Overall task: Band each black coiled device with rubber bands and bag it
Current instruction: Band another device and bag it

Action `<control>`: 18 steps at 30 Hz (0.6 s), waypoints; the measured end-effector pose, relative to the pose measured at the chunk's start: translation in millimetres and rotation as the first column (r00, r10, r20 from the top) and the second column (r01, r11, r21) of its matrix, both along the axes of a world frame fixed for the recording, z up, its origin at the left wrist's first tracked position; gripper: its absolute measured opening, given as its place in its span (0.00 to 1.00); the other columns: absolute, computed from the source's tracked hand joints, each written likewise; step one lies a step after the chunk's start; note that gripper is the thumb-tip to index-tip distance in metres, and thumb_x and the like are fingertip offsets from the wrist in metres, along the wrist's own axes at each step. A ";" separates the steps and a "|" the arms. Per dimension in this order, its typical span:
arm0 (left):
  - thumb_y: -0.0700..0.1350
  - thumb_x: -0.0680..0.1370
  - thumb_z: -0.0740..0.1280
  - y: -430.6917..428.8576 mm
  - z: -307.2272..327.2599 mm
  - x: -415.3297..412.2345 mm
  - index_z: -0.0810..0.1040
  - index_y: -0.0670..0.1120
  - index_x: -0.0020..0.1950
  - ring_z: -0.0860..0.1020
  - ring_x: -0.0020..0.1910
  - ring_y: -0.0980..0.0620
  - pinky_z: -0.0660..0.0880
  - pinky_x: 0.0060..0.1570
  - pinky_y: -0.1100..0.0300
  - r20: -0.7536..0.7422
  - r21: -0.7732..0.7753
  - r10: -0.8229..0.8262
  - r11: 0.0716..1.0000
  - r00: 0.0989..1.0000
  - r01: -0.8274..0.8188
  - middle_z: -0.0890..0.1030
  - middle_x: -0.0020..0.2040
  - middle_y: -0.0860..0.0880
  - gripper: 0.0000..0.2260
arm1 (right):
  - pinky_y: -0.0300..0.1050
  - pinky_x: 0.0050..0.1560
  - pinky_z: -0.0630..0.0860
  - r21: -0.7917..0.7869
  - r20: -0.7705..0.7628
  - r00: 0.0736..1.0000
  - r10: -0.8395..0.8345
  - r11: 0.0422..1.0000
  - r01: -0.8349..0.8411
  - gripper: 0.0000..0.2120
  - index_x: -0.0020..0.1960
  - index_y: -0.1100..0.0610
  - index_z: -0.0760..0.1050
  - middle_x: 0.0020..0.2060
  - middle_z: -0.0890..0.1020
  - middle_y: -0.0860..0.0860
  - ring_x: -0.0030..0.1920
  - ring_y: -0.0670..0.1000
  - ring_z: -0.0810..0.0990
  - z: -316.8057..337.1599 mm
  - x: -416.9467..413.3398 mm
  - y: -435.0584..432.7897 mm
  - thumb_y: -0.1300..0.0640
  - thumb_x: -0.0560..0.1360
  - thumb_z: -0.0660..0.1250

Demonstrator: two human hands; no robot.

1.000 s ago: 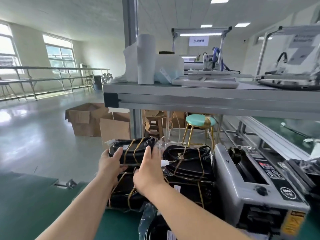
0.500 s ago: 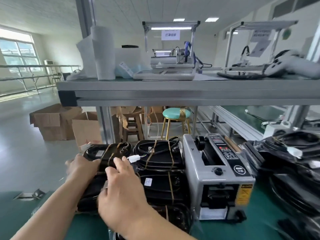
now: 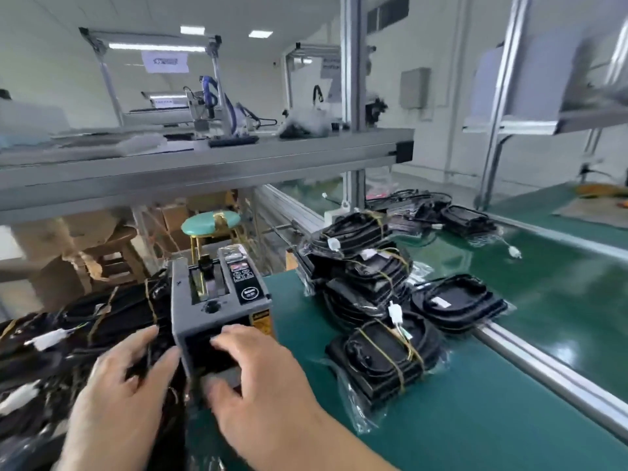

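Banded black coiled devices (image 3: 85, 328) are stacked at the left, blurred, with white connectors sticking out. My left hand (image 3: 125, 399) hovers over the right edge of that stack, fingers spread and loosely bent; no grip shows. With its fingers spread, my right hand (image 3: 261, 382) is at the front of the grey tape dispenser (image 3: 217, 300), holding nothing. To the right, a pile of bagged black devices (image 3: 363, 277) sits on the green mat. One bagged banded device (image 3: 384, 362) lies in front of it and another bagged device (image 3: 457, 302) beside it.
A grey shelf (image 3: 204, 164) runs overhead with equipment on it. An aluminium rail (image 3: 543, 365) borders the green conveyor (image 3: 560, 283) at the right, where more black devices (image 3: 465, 215) lie. A teal stool (image 3: 210, 222) and cardboard boxes stand behind the bench.
My view has swung right, from the left stack to the bagged pile. Both hands have come off the banded device left on top of the stack and drawn back toward the tape dispenser.
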State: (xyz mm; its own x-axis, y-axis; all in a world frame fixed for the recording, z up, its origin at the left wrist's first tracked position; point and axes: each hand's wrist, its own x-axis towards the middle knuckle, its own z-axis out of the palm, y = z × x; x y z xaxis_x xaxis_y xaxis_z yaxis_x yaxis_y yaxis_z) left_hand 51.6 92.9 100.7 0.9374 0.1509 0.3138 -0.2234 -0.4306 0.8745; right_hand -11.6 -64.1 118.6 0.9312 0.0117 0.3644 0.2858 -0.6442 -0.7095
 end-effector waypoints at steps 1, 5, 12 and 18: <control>0.50 0.73 0.76 -20.6 -1.5 -8.6 0.80 0.58 0.59 0.75 0.55 0.54 0.70 0.54 0.58 -0.011 0.020 -0.036 0.999 0.999 0.036 0.78 0.58 0.50 0.16 | 0.30 0.69 0.54 0.001 0.002 0.999 -0.041 0.999 0.041 0.23 0.73 0.53 0.70 0.72 0.70 0.46 0.72 0.45 0.64 -1.8 -6.9 -15.1 0.54 0.79 0.65; 0.47 0.76 0.72 -91.9 -11.3 -29.3 0.77 0.54 0.65 0.74 0.53 0.59 0.68 0.51 0.63 -0.061 0.074 -0.211 0.974 0.976 0.215 0.74 0.60 0.54 0.17 | 0.30 0.69 0.57 0.025 -0.015 0.976 -0.217 0.976 0.217 0.22 0.72 0.49 0.70 0.71 0.71 0.42 0.71 0.41 0.66 -13.6 -33.2 -80.8 0.51 0.78 0.66; 0.62 0.78 0.64 -185.2 -29.5 -15.2 0.61 0.53 0.77 0.67 0.71 0.53 0.65 0.66 0.55 -0.213 0.226 -0.387 0.874 0.897 0.431 0.65 0.75 0.53 0.31 | 0.41 0.59 0.67 0.293 -0.224 0.782 -0.581 0.725 0.623 0.25 0.72 0.50 0.68 0.67 0.72 0.46 0.60 0.45 0.71 -57.6 -56.0 -201.6 0.51 0.76 0.68; 0.67 0.76 0.63 -229.5 -40.4 12.6 0.56 0.48 0.80 0.64 0.75 0.42 0.64 0.70 0.46 -0.387 0.335 -0.268 0.851 0.882 0.405 0.62 0.77 0.44 0.39 | 0.55 0.65 0.72 0.253 -0.446 0.635 -0.631 0.591 0.766 0.42 0.76 0.57 0.59 0.72 0.70 0.54 0.68 0.56 0.72 -89.4 -58.2 -251.2 0.36 0.72 0.69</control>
State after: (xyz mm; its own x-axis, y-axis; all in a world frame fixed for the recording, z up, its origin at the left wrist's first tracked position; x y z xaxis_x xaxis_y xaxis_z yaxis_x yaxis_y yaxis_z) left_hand 64.2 -136.6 60.3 0.9634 -0.2646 -0.0423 -0.1624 -0.7021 0.6933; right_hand -69.8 -315.3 29.2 0.6378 -0.7638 -0.0995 -0.3855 -0.2047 -0.8997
